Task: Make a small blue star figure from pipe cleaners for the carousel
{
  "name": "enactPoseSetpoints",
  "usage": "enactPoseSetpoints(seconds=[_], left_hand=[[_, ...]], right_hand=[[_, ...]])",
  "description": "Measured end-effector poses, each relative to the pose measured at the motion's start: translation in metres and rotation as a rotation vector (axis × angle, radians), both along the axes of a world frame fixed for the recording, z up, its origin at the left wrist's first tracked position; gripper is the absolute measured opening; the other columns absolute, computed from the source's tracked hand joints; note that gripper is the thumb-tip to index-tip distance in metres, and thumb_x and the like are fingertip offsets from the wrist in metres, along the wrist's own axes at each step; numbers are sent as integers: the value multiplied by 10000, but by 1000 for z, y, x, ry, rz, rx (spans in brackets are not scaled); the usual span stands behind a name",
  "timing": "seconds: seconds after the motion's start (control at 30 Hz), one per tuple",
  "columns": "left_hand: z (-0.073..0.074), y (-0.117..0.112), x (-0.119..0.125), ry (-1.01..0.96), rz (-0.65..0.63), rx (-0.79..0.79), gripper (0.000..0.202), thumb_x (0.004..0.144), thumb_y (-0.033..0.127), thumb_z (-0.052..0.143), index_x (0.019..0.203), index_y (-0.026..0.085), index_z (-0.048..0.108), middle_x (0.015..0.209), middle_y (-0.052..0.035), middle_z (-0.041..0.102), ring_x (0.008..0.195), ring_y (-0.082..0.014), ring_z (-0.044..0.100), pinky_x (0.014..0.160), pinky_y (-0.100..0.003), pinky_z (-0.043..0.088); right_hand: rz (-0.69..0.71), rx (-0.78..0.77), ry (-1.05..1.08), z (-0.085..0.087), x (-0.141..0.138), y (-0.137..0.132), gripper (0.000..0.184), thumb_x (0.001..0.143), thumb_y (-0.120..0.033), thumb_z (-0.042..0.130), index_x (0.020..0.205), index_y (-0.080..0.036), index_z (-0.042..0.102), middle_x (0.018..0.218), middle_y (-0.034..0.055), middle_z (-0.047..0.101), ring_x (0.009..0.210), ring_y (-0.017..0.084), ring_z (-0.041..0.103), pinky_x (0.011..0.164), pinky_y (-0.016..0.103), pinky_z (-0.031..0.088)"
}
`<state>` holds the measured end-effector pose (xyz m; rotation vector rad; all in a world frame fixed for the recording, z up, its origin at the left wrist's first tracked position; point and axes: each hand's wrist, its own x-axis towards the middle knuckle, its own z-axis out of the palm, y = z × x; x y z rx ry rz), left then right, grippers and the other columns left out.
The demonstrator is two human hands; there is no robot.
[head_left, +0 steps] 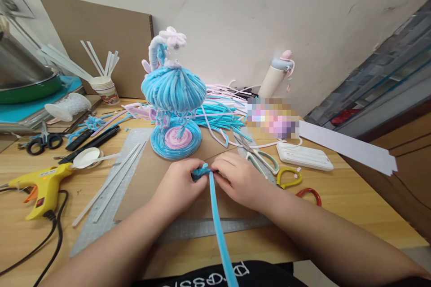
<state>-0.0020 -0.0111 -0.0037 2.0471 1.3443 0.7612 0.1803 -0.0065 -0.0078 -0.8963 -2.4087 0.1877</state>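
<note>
My left hand (184, 184) is closed around a small bundle of twisted blue pipe cleaner (201, 171). Close beside it, the fingers of my right hand (237, 177) pinch the same blue pipe cleaner where it leaves the bundle. A long blue tail (218, 228) hangs from between the hands toward my body. Just beyond my hands stands a fuzzy lamp-shaped craft: a pleated blue shade (173, 87), a pale flower (173, 37) on a curved stem, and a round blue base (158, 145) with a pink centre. My fingertips are partly hidden.
Brown cardboard (141, 197) lies on a grey cutting mat (97, 228). At left are a yellow glue gun (47, 186), black scissors (43, 141) and a paper cup (107, 89) of white sticks. To the right are pale-handled scissors (261, 157), a white power bank (305, 157) and a bottle (272, 78).
</note>
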Motion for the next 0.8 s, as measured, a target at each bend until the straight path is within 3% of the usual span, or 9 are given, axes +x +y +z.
enactPoseSetpoints(seconds=[0.2,0.33,0.43,0.57,0.8], left_hand=[[0,0,1,71,-4,-11,118,769,176,541,712,177,644,626,16,593,603,-143,511,559,-241,334],[0,0,1,110,-22,6,109,757,156,545,748,169,653,693,-12,646,654,-160,552,589,-250,359],[-1,0,0,110,-35,26,108,741,138,551,762,164,654,729,-24,666,684,-168,571,612,-254,374],[-4,2,-1,4,-43,-20,89,747,160,566,778,166,649,720,-8,667,666,-155,571,604,-245,385],[-1,0,0,-201,-45,-133,102,743,188,575,784,163,664,693,11,640,639,-135,535,590,-227,394]], right_hand=[[-12,-37,-27,0,0,-3,147,896,-105,451,864,-138,591,859,105,637,832,217,557,753,352,448],[27,-157,121,-4,0,1,139,855,-75,488,851,-158,600,868,84,622,838,199,557,754,329,443],[-19,-358,301,-7,0,7,92,813,-95,559,780,-170,601,810,44,593,778,167,551,697,287,435],[-136,-704,388,-5,0,12,63,764,-187,618,712,-156,602,707,10,557,669,142,511,619,270,395],[-131,-1142,614,1,2,14,190,695,-322,663,648,-154,588,581,-37,497,565,97,417,564,248,303]])
